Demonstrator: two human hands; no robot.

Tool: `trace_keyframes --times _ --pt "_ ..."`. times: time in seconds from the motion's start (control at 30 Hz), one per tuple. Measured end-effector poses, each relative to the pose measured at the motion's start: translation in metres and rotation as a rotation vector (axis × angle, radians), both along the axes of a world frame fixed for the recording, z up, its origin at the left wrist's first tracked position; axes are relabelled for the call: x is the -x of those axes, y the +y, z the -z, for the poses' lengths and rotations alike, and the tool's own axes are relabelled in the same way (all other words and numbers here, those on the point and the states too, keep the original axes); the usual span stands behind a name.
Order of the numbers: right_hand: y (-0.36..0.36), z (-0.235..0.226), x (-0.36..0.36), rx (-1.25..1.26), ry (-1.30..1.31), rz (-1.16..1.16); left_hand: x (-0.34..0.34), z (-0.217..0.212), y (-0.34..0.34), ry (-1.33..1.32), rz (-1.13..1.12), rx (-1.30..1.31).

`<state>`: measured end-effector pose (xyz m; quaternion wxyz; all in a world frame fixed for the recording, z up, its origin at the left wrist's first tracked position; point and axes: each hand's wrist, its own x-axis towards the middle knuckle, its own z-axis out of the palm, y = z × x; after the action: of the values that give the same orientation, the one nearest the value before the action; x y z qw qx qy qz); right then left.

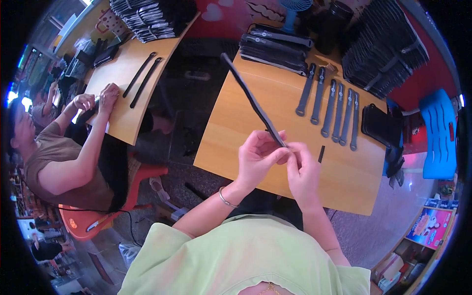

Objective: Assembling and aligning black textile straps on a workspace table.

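hands [258, 157] [302, 169] pinch black strap [253, 101]; blue box [431, 226] lower right.

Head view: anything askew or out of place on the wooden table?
One thing: a small black strip piece lies alone on the light wooden table, apart from the neat row of dark grey straps. Otherwise orderly; both the left hand and right hand pinch a long black strap that sticks up at a slant.

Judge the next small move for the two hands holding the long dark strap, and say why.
Probably lay the strap down beside the row of finished straps on the table. The left hand and right hand both pinch its near end, its far end hangs free in the air, and similar straps lie side by side.
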<state>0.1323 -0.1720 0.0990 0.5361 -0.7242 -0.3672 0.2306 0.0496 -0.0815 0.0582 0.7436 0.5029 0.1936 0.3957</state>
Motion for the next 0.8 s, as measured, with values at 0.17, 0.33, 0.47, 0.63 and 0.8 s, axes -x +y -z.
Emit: trace_keyframes --times 0.17,0.33,0.47,0.63,0.8 --pt "-0.002 0.015 -0.005 -0.108 -0.296 0.033 0.000 -0.003 0.006 0.094 0.099 -0.035" --pt "-0.005 0.011 -0.004 0.032 -0.195 0.003 0.003 0.004 0.017 0.110 0.123 -0.129" --pt "-0.007 0.017 -0.012 0.086 0.111 -0.035 0.008 -0.004 0.029 0.318 0.297 -0.312" --pt "-0.001 0.020 -0.001 -0.014 0.169 0.022 0.003 -0.005 0.011 0.362 0.126 -0.343" --pt "-0.003 0.025 0.004 -0.067 0.016 0.083 0.000 -0.002 0.007 0.140 0.092 -0.092"
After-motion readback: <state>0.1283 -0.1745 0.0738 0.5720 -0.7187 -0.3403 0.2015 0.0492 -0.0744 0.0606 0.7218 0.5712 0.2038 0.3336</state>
